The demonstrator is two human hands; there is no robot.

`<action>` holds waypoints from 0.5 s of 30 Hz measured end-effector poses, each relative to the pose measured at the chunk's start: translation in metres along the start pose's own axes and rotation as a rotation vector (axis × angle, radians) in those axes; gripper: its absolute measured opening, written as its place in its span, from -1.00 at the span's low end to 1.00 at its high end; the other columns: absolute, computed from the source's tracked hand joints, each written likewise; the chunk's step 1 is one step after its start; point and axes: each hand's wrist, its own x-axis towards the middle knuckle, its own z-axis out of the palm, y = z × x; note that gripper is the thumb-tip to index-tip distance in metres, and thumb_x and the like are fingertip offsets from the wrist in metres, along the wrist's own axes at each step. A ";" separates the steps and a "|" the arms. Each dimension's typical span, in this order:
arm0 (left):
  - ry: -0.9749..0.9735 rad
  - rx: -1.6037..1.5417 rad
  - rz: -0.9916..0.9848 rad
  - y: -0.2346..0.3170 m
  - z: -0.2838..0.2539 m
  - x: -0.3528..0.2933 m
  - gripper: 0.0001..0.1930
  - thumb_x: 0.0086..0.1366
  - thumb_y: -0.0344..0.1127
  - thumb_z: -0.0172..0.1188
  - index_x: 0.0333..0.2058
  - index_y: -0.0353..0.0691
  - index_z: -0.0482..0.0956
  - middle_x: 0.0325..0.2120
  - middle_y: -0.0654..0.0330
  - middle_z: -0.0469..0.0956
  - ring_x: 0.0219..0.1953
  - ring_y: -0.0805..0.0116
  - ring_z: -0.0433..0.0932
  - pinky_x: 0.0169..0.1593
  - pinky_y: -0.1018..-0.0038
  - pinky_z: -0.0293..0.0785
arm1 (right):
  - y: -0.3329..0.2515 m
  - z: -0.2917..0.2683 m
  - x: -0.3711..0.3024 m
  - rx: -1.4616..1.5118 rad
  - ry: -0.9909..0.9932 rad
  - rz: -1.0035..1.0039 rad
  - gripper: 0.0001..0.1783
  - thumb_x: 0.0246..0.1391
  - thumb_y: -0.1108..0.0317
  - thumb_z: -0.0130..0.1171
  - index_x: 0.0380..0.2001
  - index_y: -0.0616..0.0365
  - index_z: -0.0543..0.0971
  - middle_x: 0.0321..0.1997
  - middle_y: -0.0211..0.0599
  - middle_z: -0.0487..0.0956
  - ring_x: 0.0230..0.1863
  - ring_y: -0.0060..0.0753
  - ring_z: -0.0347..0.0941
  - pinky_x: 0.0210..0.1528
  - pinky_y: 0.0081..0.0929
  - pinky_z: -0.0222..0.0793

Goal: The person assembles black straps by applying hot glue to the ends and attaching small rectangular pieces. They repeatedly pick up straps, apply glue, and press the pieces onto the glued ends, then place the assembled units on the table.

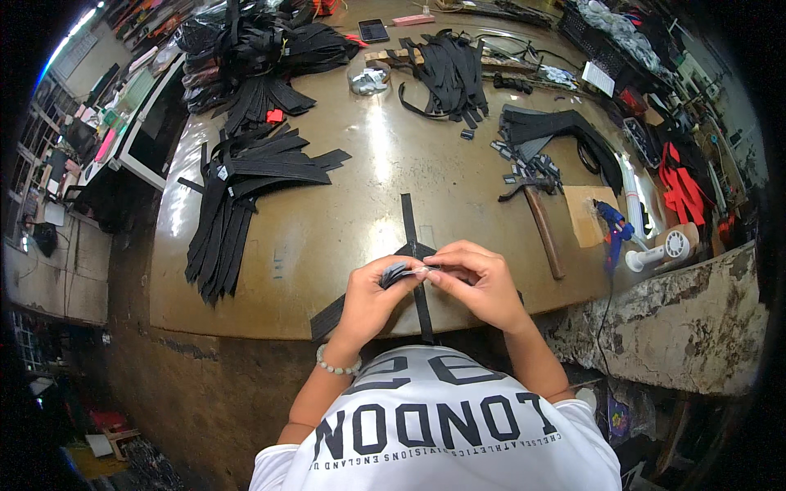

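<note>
My left hand is closed on a small bunch of grey tags, held over the near edge of the table. My right hand pinches at the end of those tags, its fingertips meeting my left fingertips. What exactly lies between the fingertips is too small to make out. Under both hands runs a narrow black strap, lying nearly straight away from me. Wider black strips cross beneath it at an angle, partly hidden by my hands and wrists.
Bundles of black strips cover the left side. Farther off lie more strips, a clear bowl and a phone. At right are small grey tags, a hammer, a blue glue gun and a white fan.
</note>
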 end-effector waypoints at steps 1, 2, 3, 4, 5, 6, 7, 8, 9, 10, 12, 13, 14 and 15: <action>0.016 0.047 0.001 0.001 0.000 -0.001 -0.87 0.24 -0.42 0.32 -0.29 -0.36 0.64 -0.40 0.34 0.61 -0.34 0.65 0.47 -0.24 0.64 0.42 | -0.001 0.000 0.000 0.102 0.014 0.054 -0.78 0.11 0.54 0.26 -0.15 0.38 0.63 -0.14 -0.22 0.57 -0.20 -0.49 0.57 -0.15 -0.60 0.54; 0.019 0.027 -0.009 0.002 0.000 -0.002 -0.86 0.24 -0.41 0.32 -0.29 -0.36 0.64 -0.42 0.35 0.61 -0.36 0.66 0.46 -0.26 0.65 0.41 | -0.001 0.001 0.000 0.203 0.022 0.126 -0.78 0.12 0.55 0.24 -0.15 0.38 0.62 -0.15 -0.21 0.57 -0.19 -0.49 0.57 -0.14 -0.61 0.55; 0.025 0.028 -0.022 0.003 0.000 -0.003 -0.86 0.24 -0.40 0.32 -0.29 -0.36 0.64 -0.43 0.36 0.60 -0.37 0.66 0.46 -0.27 0.65 0.41 | 0.000 0.002 0.000 0.234 0.034 0.115 -0.79 0.13 0.55 0.23 -0.15 0.39 0.62 -0.15 -0.20 0.57 -0.20 -0.49 0.57 -0.14 -0.61 0.55; 0.039 0.056 -0.033 0.003 0.000 -0.004 -0.86 0.25 -0.39 0.32 -0.29 -0.36 0.64 -0.44 0.37 0.59 -0.39 0.66 0.45 -0.29 0.66 0.40 | 0.000 0.004 -0.001 0.263 0.040 0.123 -0.79 0.15 0.55 0.22 -0.14 0.40 0.62 -0.15 -0.20 0.57 -0.21 -0.49 0.58 -0.14 -0.62 0.55; 0.042 0.025 -0.040 0.004 0.001 -0.005 -0.86 0.25 -0.39 0.32 -0.29 -0.36 0.64 -0.45 0.38 0.58 -0.40 0.67 0.43 -0.31 0.66 0.39 | 0.001 0.005 -0.002 0.308 0.052 0.150 -0.79 0.16 0.55 0.20 -0.14 0.41 0.61 -0.15 -0.19 0.57 -0.22 -0.49 0.58 -0.13 -0.62 0.55; 0.051 0.022 -0.047 0.004 0.001 -0.006 -0.85 0.25 -0.38 0.32 -0.30 -0.36 0.64 -0.46 0.38 0.57 -0.41 0.68 0.42 -0.32 0.67 0.37 | 0.002 0.006 -0.004 0.307 0.057 0.150 -0.80 0.16 0.55 0.21 -0.15 0.42 0.60 -0.16 -0.19 0.56 -0.23 -0.50 0.58 -0.15 -0.62 0.54; 0.073 0.047 -0.078 0.004 0.002 -0.006 -0.85 0.26 -0.38 0.32 -0.30 -0.36 0.65 -0.48 0.39 0.56 -0.42 0.68 0.41 -0.34 0.67 0.36 | 0.002 0.007 -0.005 0.322 0.068 0.170 -0.80 0.16 0.56 0.21 -0.15 0.44 0.60 -0.17 -0.20 0.56 -0.24 -0.50 0.57 -0.16 -0.62 0.52; 0.069 0.010 -0.048 0.004 0.003 -0.007 -0.85 0.25 -0.36 0.33 -0.31 -0.34 0.65 -0.48 0.40 0.55 -0.44 0.69 0.40 -0.36 0.69 0.32 | 0.003 0.007 -0.006 0.351 0.073 0.189 -0.80 0.16 0.56 0.21 -0.15 0.45 0.59 -0.18 -0.20 0.56 -0.25 -0.50 0.57 -0.17 -0.62 0.51; 0.078 0.003 -0.041 0.004 0.004 -0.007 -0.85 0.24 -0.35 0.34 -0.31 -0.33 0.65 -0.49 0.42 0.55 -0.46 0.70 0.38 -0.39 0.70 0.29 | 0.003 0.008 -0.006 0.349 0.082 0.204 -0.80 0.16 0.56 0.21 -0.15 0.45 0.59 -0.19 -0.21 0.56 -0.26 -0.50 0.57 -0.18 -0.62 0.51; 0.097 0.028 -0.051 0.004 0.005 -0.007 -0.85 0.24 -0.34 0.35 -0.32 -0.31 0.66 -0.50 0.43 0.54 -0.48 0.71 0.37 -0.41 0.72 0.25 | 0.004 0.008 -0.007 0.362 0.085 0.217 -0.79 0.16 0.56 0.22 -0.15 0.45 0.59 -0.20 -0.21 0.56 -0.26 -0.50 0.57 -0.18 -0.62 0.51; 0.095 -0.006 -0.032 0.003 0.006 -0.007 -0.85 0.24 -0.34 0.35 -0.33 -0.32 0.66 -0.51 0.43 0.53 -0.48 0.71 0.36 -0.42 0.71 0.25 | 0.005 0.008 -0.008 0.382 0.095 0.238 -0.80 0.16 0.55 0.22 -0.16 0.45 0.58 -0.22 -0.22 0.57 -0.28 -0.51 0.56 -0.19 -0.62 0.51; 0.110 0.022 -0.031 0.003 0.006 -0.007 -0.85 0.24 -0.34 0.35 -0.33 -0.32 0.66 -0.51 0.43 0.53 -0.49 0.71 0.36 -0.42 0.71 0.25 | 0.007 0.009 -0.008 0.390 0.103 0.246 -0.81 0.16 0.55 0.22 -0.17 0.45 0.58 -0.24 -0.22 0.57 -0.29 -0.51 0.56 -0.20 -0.62 0.51; 0.102 -0.009 -0.032 0.003 0.007 -0.007 -0.85 0.24 -0.34 0.35 -0.34 -0.32 0.66 -0.52 0.43 0.53 -0.49 0.71 0.36 -0.42 0.71 0.25 | 0.008 0.010 -0.008 0.408 0.104 0.262 -0.81 0.15 0.55 0.22 -0.18 0.44 0.58 -0.25 -0.23 0.58 -0.30 -0.52 0.56 -0.21 -0.62 0.51; 0.103 -0.010 -0.033 0.002 0.007 -0.008 -0.85 0.24 -0.34 0.34 -0.35 -0.32 0.66 -0.52 0.43 0.52 -0.49 0.71 0.36 -0.42 0.71 0.25 | 0.010 0.011 -0.009 0.404 0.118 0.260 -0.82 0.16 0.55 0.22 -0.19 0.44 0.58 -0.27 -0.23 0.58 -0.31 -0.53 0.56 -0.22 -0.62 0.51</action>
